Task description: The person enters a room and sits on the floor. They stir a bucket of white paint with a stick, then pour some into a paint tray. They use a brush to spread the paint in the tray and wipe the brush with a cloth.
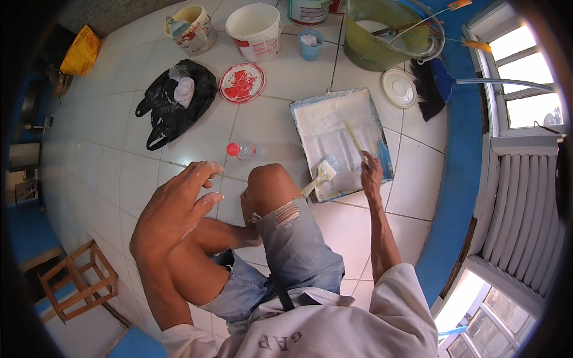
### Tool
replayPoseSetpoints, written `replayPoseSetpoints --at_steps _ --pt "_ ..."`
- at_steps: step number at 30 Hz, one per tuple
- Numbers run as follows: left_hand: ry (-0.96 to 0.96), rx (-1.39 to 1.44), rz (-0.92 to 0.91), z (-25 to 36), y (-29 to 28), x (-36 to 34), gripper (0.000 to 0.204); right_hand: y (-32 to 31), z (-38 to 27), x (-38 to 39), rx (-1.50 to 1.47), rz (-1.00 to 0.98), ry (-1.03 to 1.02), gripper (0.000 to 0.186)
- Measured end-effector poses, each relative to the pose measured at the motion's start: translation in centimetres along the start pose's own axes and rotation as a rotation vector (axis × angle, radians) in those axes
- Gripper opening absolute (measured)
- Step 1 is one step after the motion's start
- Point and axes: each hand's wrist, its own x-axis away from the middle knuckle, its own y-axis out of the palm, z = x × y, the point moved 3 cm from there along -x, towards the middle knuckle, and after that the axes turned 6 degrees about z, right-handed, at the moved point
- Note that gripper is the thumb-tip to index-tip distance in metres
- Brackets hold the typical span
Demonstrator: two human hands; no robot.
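Thin pale stick (356, 141), pinched in the right hand (370, 172), stirs the white-coated blue paint tray (382, 156) on tiled floor; left hand (173, 209) hovers spread (seemingly empty). Hard strokes could slop paint.

Black bag (173, 110), red lid (242, 82), broom (431, 88)

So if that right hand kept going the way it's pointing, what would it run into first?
The right hand holds a thin stick over the paint tray. Continuing up and away, it would probably meet the tray's white paint first, though its height above the tray is unclear.
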Motion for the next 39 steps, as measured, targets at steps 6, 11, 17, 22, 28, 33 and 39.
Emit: replayPoseSetpoints --at_steps 6,11,17,22,28,33,39 --pt "-0.026 -0.008 0.005 -0.2 -0.2 0.3 0.039 -1.3 -1.1 1.9 -0.003 -0.164 -0.036 0.037" --pt "0.002 0.018 0.020 -0.5 0.0 0.4 0.039 -3.4 -0.3 0.8 0.078 -0.039 0.012 0.039" --pt "0.007 0.017 0.003 -0.4 -0.1 0.1 0.039 0.6 -3.4 1.6 0.061 -0.156 -0.022 0.037" --pt "0.001 -0.016 0.019 -0.7 0.0 0.6 0.038 -2.7 -3.1 2.5 0.065 -0.154 0.000 0.038" --pt "0.045 0.017 0.010 0.1 0.1 0.1 0.039 1.1 -4.8 3.0 0.024 -0.192 -0.002 0.036" --pt "0.044 -0.004 0.016 -0.1 -0.1 0.2 0.037 -0.4 -1.6 3.2 0.028 0.000 0.087 0.038" --pt "0.057 -0.016 0.009 0.3 0.1 -0.1 0.035 2.0 -4.4 4.3 -0.007 -0.176 0.035 0.035"
